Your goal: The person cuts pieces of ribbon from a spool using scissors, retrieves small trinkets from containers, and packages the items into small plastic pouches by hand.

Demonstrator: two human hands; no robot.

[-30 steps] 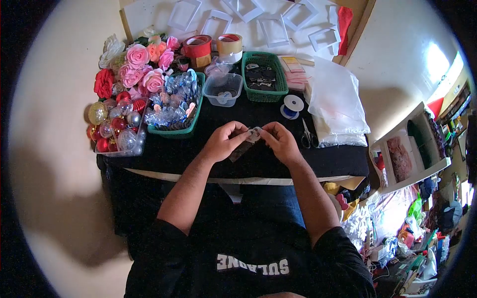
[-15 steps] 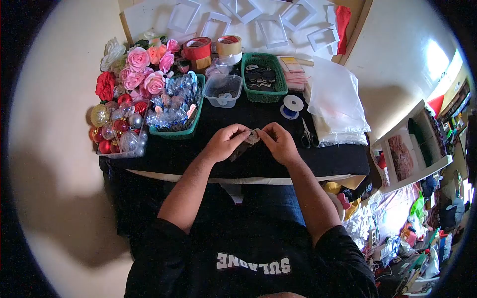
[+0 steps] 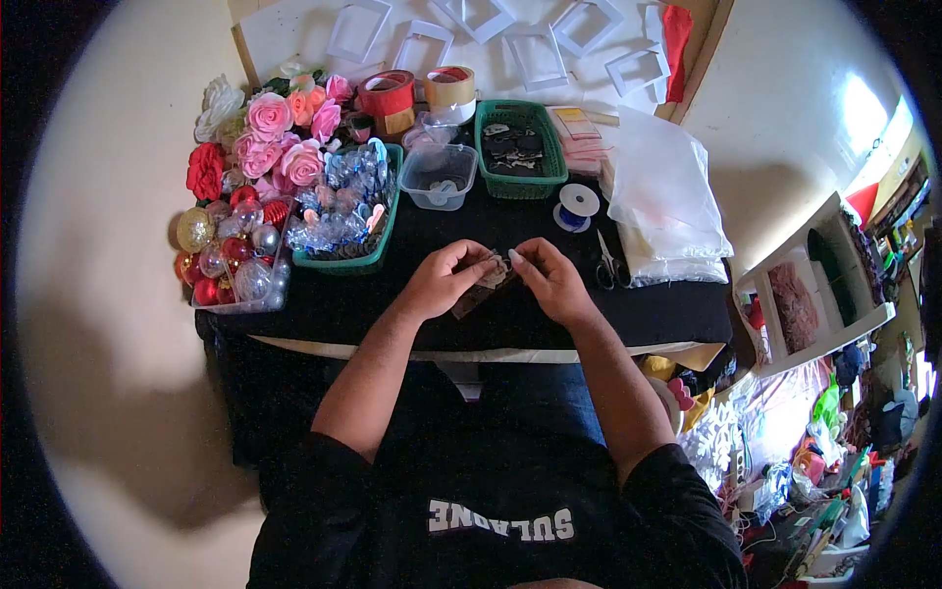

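Several red, gold and silver baubles [image 3: 212, 259] sit in a clear box at the far left, with artificial flowers [image 3: 269, 116] heaped behind. Next comes a green basket [image 3: 392, 211] filled with wrapped trinkets [image 3: 348, 187], close to the left forearm. The left hand [image 3: 440, 283] pinches a small pale piece [image 3: 494, 276] between thumb and fingers, over the front part of the black-covered surface [image 3: 388, 316]; a dark, flat part [image 3: 471, 301] juts out below it. Beyond lie a clear tub [image 3: 438, 196] and, to its right, a second green basket [image 3: 521, 187] holding dark pieces.

The right hand [image 3: 555, 285] has its thumb and fingers drawn together at the pale piece's upper edge; whether they grip it, I cannot tell. The step in hand looks like fine fingertip work, which calls for a steady left pinch and small, careful right-hand moves.

Further right stand a spool [image 3: 579, 200] and scissors [image 3: 608, 263], then plastic bags [image 3: 661, 179]. Nothing blocks the fingertips, though the spool and scissors crowd the right hand's outer side.
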